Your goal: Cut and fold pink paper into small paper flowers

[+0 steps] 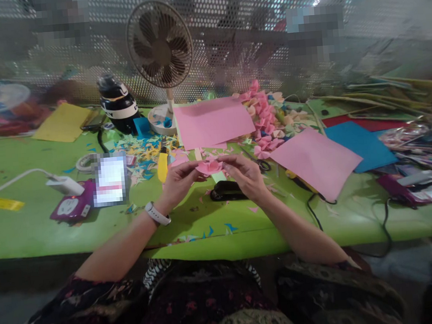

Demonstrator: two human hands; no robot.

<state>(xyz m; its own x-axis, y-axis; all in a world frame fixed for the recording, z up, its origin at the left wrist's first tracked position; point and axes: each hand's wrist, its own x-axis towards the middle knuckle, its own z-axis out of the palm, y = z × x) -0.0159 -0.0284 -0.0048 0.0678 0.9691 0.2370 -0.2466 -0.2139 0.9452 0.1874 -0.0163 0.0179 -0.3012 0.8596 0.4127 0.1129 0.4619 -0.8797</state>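
Left hand [176, 185] has thumb and fingers pinched on one side of a small folded pink paper piece [209, 167]; right hand [246, 175] pinches the opposite side. We put the piece between both hands, held above the table [27, 239], just beyond a black stapler [228, 191].

Risks, as we judge them: thin paper could crease or tear if the hands pull against each other; a slack pinch could let the folds spring apart. A draught from the fan [160, 51] could lift light bits, but we can't tell if it's running.

Surface: green cover, littered with paper scraps [151, 149]; yellow cutter [163, 166] near the left hand. Large pink sheet [213, 122] in front of the fan, blue sheet [360, 145] off right, heap of pink paper shapes [262, 113] past the right hand. Lit phone [109, 183] at left, black bottle [118, 110] behind it.

Room: we see a perforated metal screen [218, 57] behind the table; beyond it, too blurry to call.
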